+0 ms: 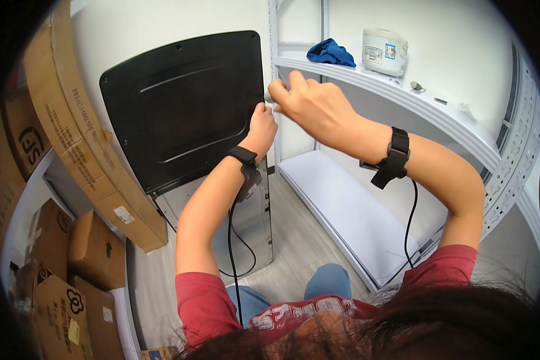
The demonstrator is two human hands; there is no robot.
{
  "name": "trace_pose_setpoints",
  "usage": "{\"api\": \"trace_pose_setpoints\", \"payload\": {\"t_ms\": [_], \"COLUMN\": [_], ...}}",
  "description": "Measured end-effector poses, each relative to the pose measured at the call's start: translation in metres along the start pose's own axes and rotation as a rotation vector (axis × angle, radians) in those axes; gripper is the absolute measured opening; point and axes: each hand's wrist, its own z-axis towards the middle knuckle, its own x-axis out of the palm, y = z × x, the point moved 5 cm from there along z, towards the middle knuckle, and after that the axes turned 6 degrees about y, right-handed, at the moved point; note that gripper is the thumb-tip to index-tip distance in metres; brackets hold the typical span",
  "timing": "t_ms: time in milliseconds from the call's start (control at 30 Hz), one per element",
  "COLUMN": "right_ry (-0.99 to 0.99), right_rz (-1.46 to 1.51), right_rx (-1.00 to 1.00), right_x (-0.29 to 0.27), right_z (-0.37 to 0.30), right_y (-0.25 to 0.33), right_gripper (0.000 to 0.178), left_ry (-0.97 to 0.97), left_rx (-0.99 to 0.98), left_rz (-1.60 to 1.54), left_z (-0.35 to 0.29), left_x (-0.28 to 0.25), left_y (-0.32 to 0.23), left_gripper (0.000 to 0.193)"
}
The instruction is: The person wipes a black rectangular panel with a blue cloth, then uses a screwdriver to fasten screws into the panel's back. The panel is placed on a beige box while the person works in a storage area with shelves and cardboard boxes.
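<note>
A tall appliance with a black panel [186,108] and a grey metal body [216,210] stands in front of me. The panel has a rounded top edge, raised ridges and screws along its rim. At its right edge, my left hand [261,131] is closed, fingers bent against the side; whatever they grip is hidden. Just above and to the right, my right hand [309,102] is curled, its fingertips meeting close to the left hand. A small grey piece [269,96] shows by the right fingertips, too little of it visible to name.
A white shelf rack [462,129] curves along the right, bearing a rice cooker [384,53], a blue cloth [330,53] and small items. On the left lean a tall cardboard box [81,126] and several stacked cartons [97,251]. Black cables [231,258] hang from my wrist straps.
</note>
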Motion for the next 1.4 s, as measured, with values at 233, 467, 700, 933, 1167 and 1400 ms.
{"api": "trace_pose_setpoints", "payload": {"t_ms": [233, 467, 700, 933, 1167, 1400], "right_ry": [-0.023, 0.123, 0.023, 0.122, 0.254, 0.202], "right_rz": [0.100, 0.155, 0.257, 0.194, 0.401, 0.385], "right_rx": [-0.017, 0.177, -0.117, 0.216, 0.116, 0.237], "right_x": [-0.004, 0.011, 0.007, 0.014, 0.008, -0.001], "right_z": [-0.007, -0.011, -0.005, -0.005, -0.008, 0.014], "right_y": [0.001, -0.020, -0.009, -0.020, -0.025, -0.023], "right_gripper": [0.032, 0.038, 0.026, 0.035, 0.034, 0.026], "left_ry": [0.019, 0.219, 0.114, 0.173, 0.327, 0.229], "left_rx": [0.001, 0.103, 0.090, 0.110, 0.150, 0.103], "left_rz": [-0.018, -0.085, -0.072, -0.076, -0.007, -0.005], "left_z": [-0.001, -0.012, -0.015, -0.015, -0.016, -0.016], "left_x": [-0.005, -0.050, -0.038, -0.051, -0.063, -0.050], "left_y": [0.005, 0.009, 0.015, 0.013, 0.011, 0.014], "left_gripper": [0.022, 0.018, 0.014, 0.014, 0.023, 0.021]}}
